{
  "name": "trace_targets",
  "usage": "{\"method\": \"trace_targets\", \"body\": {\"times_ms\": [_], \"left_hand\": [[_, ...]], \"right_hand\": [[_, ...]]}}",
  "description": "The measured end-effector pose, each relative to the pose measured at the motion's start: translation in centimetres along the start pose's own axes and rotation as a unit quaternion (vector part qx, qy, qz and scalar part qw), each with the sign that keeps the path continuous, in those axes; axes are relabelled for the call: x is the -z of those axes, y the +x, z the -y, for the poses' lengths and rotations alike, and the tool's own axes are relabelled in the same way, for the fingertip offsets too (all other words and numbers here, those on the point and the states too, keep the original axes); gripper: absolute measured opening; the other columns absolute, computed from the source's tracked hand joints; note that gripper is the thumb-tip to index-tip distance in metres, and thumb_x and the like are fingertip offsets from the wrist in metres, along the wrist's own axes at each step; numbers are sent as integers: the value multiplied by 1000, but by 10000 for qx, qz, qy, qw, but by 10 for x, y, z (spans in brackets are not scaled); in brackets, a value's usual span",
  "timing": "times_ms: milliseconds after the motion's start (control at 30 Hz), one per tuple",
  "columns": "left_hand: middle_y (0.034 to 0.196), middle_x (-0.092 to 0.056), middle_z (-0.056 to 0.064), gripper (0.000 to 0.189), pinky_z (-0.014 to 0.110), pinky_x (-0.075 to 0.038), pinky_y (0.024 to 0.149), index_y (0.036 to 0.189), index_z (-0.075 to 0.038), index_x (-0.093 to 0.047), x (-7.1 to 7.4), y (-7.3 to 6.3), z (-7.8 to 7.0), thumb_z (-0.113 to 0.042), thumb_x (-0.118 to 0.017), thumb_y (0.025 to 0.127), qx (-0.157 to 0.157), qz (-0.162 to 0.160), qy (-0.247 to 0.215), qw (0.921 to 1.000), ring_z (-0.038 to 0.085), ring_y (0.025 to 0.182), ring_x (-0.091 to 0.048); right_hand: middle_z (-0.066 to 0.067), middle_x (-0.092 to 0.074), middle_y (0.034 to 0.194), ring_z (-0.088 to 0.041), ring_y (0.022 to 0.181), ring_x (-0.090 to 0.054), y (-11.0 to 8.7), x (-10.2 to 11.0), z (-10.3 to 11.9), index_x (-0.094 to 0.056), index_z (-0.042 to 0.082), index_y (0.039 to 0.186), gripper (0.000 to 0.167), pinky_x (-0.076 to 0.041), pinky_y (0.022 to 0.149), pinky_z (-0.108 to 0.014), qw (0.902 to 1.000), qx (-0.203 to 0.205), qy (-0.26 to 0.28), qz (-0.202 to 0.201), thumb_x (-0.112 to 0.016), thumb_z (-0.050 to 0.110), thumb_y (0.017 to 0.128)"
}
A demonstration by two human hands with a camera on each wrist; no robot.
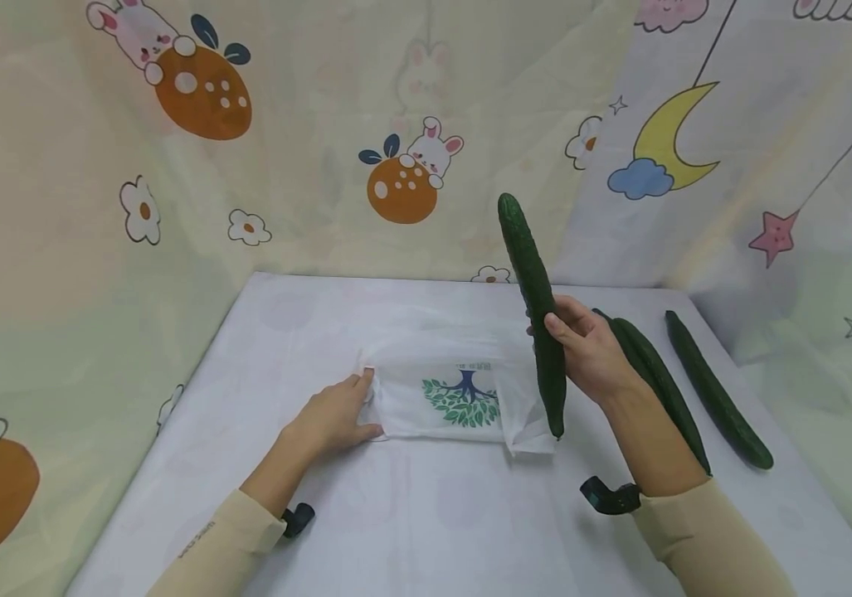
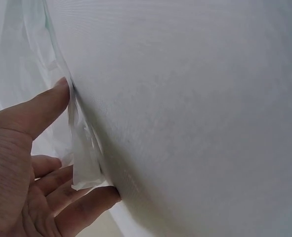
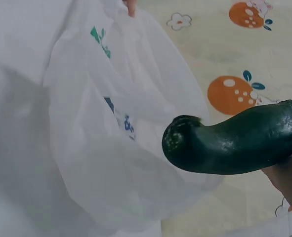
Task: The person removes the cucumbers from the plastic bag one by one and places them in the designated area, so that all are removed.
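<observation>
My right hand (image 1: 593, 348) grips a long dark green cucumber (image 1: 532, 290) by its lower half, above the right end of a white plastic bag (image 1: 403, 406). The cucumber stands nearly upright, leaning slightly left at the top. The bag lies flat, printed with a green and blue tree. In the right wrist view, the cucumber's rounded end (image 3: 180, 143) overlaps the bag (image 3: 136, 182). At the bag's left end, my left hand (image 1: 336, 414) rests with thumb and fingers spread. The left wrist view has its thumb (image 2: 42, 108) against the bag's edge.
Right of the right forearm, more cucumbers lie on the white-covered table (image 1: 455, 506), one (image 1: 717, 390) farthest right and another (image 1: 657, 381) partly hidden by the arm. A patterned cloth (image 1: 306, 166) hangs behind and at the sides.
</observation>
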State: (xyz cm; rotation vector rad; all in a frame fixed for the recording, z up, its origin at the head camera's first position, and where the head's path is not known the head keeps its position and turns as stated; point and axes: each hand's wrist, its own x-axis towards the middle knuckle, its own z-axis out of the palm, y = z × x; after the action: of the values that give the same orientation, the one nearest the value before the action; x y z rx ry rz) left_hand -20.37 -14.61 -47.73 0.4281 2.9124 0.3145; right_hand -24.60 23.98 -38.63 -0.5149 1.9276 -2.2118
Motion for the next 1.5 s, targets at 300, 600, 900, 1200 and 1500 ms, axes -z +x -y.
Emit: {"method": "trace_targets", "body": {"times_ms": [300, 600, 900, 1200, 1500], "left_hand": [[152, -50, 19, 101, 56, -52, 101, 160, -2, -29, 0, 1, 0, -50, -78, 88, 37, 27, 23, 10000, 39, 130, -59], [151, -50, 21, 100, 56, -51, 102, 160, -1, -29, 0, 1, -1, -50, -78, 88, 34, 61, 30, 10000, 40, 129, -58], [150, -51, 21, 100, 56, -52, 101, 159, 0, -30, 1, 0, -2, -50, -78, 88, 20, 56, 107, 9999, 40, 127, -60], [152, -49, 21, 98, 57, -52, 101, 160, 0, -29, 0, 0, 0, -49, -77, 89, -17, 39, 83, 10000, 42, 128, -59], [152, -49, 22, 98, 56, -52, 102, 159, 1, -29, -2, 1, 0, -50, -76, 90, -65, 14, 119, 9999, 41, 130, -58]], "right_hand": [[-1, -62, 115, -20, 104, -62, -9, 22, -2, -63, 16, 131, 26, -56, 82, -30, 9987, -123, -64, -497, -60, 21, 105], [-1, -61, 110, -16, 100, -65, -18, 48, -25, -63, 14, 127, 27, -52, 75, -25, 9912, -491, -115, -1225, -66, 22, 101], [0, -60, 113, -15, 99, -67, -23, 64, -40, -62, 15, 126, 30, -52, 74, -25, 9853, -811, 150, -1493, -70, 25, 99], [2, -64, 105, -15, 96, -68, -29, 71, -48, -64, 15, 124, 26, -54, 73, -24, 9842, -841, 193, -1545, -70, 20, 99], [-5, -49, 137, -15, 110, -54, -33, 76, -56, -43, 5, 152, 75, -52, 81, -22, 9517, -1426, -1917, -1929, -71, 46, 96]]}}
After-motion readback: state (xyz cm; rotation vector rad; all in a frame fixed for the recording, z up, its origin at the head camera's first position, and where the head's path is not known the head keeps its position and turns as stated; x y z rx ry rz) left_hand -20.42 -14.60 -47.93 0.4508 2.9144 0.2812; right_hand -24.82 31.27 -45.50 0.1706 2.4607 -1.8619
